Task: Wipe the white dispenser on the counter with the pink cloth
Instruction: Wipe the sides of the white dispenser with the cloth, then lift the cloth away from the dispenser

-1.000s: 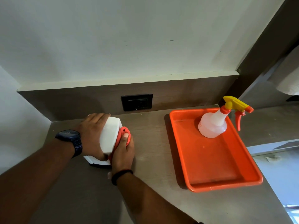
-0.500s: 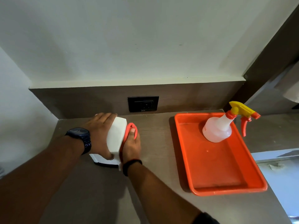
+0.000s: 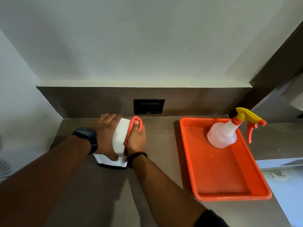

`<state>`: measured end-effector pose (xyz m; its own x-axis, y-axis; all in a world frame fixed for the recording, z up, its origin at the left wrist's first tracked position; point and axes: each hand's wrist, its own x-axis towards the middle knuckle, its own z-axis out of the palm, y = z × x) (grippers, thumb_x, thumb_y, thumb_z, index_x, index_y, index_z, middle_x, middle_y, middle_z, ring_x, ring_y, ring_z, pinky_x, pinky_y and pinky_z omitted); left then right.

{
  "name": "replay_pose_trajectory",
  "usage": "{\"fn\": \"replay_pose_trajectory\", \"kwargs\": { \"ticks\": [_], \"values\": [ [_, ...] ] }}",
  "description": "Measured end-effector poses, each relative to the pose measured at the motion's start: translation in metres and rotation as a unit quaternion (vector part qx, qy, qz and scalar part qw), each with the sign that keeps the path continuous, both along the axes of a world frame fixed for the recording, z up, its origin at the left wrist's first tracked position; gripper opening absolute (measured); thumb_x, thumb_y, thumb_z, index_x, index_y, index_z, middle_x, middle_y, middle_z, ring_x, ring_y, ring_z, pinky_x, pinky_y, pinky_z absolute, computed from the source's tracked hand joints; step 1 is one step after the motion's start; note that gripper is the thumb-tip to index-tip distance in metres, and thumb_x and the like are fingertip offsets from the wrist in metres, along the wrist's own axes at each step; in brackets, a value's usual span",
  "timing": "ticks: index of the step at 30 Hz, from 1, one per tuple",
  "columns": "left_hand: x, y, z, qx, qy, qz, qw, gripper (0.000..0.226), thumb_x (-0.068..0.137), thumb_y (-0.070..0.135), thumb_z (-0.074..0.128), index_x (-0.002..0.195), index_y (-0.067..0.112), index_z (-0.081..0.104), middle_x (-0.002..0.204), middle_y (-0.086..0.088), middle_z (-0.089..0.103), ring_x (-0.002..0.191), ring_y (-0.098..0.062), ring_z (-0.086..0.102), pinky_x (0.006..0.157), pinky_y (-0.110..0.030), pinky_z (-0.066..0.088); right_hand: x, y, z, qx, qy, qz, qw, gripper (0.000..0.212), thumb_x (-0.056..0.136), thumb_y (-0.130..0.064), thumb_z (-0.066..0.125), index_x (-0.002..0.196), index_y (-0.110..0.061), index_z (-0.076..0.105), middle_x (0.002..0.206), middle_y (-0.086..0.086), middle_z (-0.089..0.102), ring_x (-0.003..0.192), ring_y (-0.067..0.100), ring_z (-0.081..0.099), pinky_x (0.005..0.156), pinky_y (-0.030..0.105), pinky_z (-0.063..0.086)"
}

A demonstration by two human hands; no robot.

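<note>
The white dispenser (image 3: 119, 138) stands on the grey-brown counter (image 3: 105, 194) near the back wall, left of centre. My left hand (image 3: 105, 135), with a dark watch on the wrist, wraps around the dispenser's left side and front. My right hand (image 3: 136, 140) presses the folded pink cloth (image 3: 133, 125) against the dispenser's right side, near its top. Most of the cloth is hidden under my fingers. The dispenser's dark base shows below my left hand.
An orange tray (image 3: 218, 192) lies on the counter to the right, holding a translucent spray bottle (image 3: 223, 135) with a yellow and orange trigger head. A black wall socket (image 3: 148, 106) sits in the brown backsplash behind the dispenser. White walls close in the left side and the back.
My right hand with the cloth has slid up the dispenser's right side toward its top. My left hand keeps its hold. The view has shifted a little.
</note>
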<state>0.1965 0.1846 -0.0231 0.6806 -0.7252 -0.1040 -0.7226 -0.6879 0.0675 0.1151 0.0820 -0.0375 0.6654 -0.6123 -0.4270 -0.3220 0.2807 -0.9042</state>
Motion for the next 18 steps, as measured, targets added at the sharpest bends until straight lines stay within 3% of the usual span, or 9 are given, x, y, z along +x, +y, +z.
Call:
{"fn": "replay_pose_trajectory", "kwargs": {
  "ticks": [3, 5, 8, 10, 14, 18],
  "values": [
    [-0.001, 0.000, 0.002, 0.004, 0.004, 0.002, 1.000, 0.138, 0.010, 0.078, 0.065, 0.129, 0.023, 0.025, 0.125, 0.000, 0.049, 0.112, -0.026, 0.047, 0.094, -0.047, 0.048, -0.015, 0.014, 0.000, 0.034, -0.007, -0.016, 0.999, 0.053, 0.088, -0.061, 0.044, 0.133, -0.033, 0.053, 0.134, 0.002, 0.062, 0.124, 0.025, 0.058, 0.109, 0.047, 0.045],
    [0.000, 0.001, 0.002, 0.005, 0.008, -0.003, 1.000, 0.137, 0.014, 0.078, 0.064, 0.132, 0.023, 0.022, 0.131, -0.002, 0.046, 0.118, -0.026, 0.044, 0.101, -0.047, 0.043, -0.023, 0.022, 0.005, 0.005, -0.042, -0.015, 0.999, 0.058, 0.077, -0.060, 0.055, 0.129, -0.034, 0.054, 0.128, -0.003, 0.063, 0.120, 0.020, 0.060, 0.105, 0.041, 0.049],
    [0.002, 0.001, 0.002, 0.004, 0.022, -0.008, 1.000, 0.139, 0.016, 0.079, 0.062, 0.136, 0.023, 0.018, 0.137, -0.004, 0.043, 0.124, -0.028, 0.041, 0.107, -0.048, 0.038, -0.024, 0.018, 0.008, -0.030, -0.064, -0.014, 0.997, 0.032, 0.083, -0.039, 0.064, 0.114, -0.035, 0.057, 0.119, -0.003, 0.066, 0.114, 0.017, 0.062, 0.104, 0.041, 0.050],
    [0.002, 0.001, 0.000, -0.001, 0.022, -0.006, 1.000, 0.138, 0.014, 0.079, 0.064, 0.133, 0.024, 0.020, 0.132, -0.003, 0.046, 0.120, -0.028, 0.044, 0.103, -0.048, 0.041, -0.025, 0.009, 0.009, 0.012, -0.066, -0.033, 0.997, 0.018, 0.089, -0.025, 0.064, 0.103, -0.037, 0.059, 0.111, -0.003, 0.068, 0.109, 0.019, 0.065, 0.102, 0.041, 0.052],
    [0.002, 0.001, -0.004, -0.008, -0.002, -0.007, 1.000, 0.138, 0.010, 0.080, 0.064, 0.128, 0.022, 0.025, 0.125, -0.006, 0.052, 0.111, -0.030, 0.050, 0.096, -0.046, 0.046, -0.028, -0.014, 0.017, 0.164, -0.115, -0.090, 0.976, 0.022, 0.091, -0.012, 0.064, 0.107, -0.026, 0.063, 0.098, -0.006, 0.070, 0.091, 0.009, 0.068, 0.079, 0.022, 0.057],
    [-0.001, 0.001, 0.004, 0.044, 0.031, 0.024, 0.998, 0.143, 0.012, 0.079, 0.067, 0.135, 0.022, 0.019, 0.137, -0.004, 0.041, 0.123, -0.028, 0.039, 0.101, -0.046, 0.041, -0.039, -0.052, 0.037, 0.111, -0.181, -0.115, 0.971, 0.027, 0.089, -0.005, 0.064, 0.112, -0.017, 0.064, 0.102, 0.001, 0.070, 0.094, 0.014, 0.067, 0.085, 0.023, 0.055]
  ]
}}
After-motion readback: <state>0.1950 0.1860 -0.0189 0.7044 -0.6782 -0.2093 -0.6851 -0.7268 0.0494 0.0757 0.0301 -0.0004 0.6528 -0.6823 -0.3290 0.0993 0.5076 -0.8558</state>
